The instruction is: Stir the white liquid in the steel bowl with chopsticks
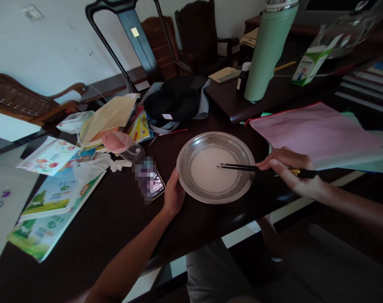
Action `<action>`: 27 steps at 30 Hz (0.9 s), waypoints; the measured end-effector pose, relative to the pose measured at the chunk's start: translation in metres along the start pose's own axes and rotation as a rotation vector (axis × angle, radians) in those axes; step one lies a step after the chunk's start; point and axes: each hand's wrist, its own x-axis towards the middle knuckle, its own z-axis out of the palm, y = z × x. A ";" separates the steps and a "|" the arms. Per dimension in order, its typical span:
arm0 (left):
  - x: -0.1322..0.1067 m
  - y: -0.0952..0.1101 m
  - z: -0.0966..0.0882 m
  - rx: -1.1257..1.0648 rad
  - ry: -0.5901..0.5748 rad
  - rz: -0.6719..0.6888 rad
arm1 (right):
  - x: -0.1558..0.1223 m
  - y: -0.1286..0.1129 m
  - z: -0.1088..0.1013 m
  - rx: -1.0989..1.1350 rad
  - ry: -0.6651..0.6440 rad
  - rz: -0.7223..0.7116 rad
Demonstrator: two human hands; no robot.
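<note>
A round metal bowl (215,198) stands on the dark table, with a whitish liquid (207,168) in its bottom. My left hand (174,191) grips the bowl's left rim, its fingers partly hidden behind and under the edge. In my right hand (289,170) is a pair of black chopsticks (242,167), pointing left over the bowl. Their tips are at the liquid near the middle; whether they dip in, I cannot tell. A phone (156,185) with a lit screen lies just left of my left hand.
Books (49,227), a pink-topped plastic cup (117,143) and crumpled tissue (93,166) lie to the left. Behind the bowl is a black bag (172,99). A tall green flask (269,54), a small dark bottle (242,80) and a pink zip folder (317,130) are on the right.
</note>
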 end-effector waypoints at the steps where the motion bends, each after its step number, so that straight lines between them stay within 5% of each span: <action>1: 0.000 0.000 0.000 0.003 0.003 0.000 | -0.001 -0.001 -0.003 0.017 -0.003 0.015; 7: -0.001 0.002 0.001 0.019 0.011 -0.008 | -0.004 -0.007 0.004 0.141 -0.100 -0.003; 15: 0.001 -0.001 -0.004 0.010 0.012 -0.016 | 0.003 0.001 0.031 0.045 -0.164 -0.042; 27: 0.000 -0.001 -0.001 0.005 0.011 -0.004 | -0.001 -0.004 -0.004 0.087 0.030 0.055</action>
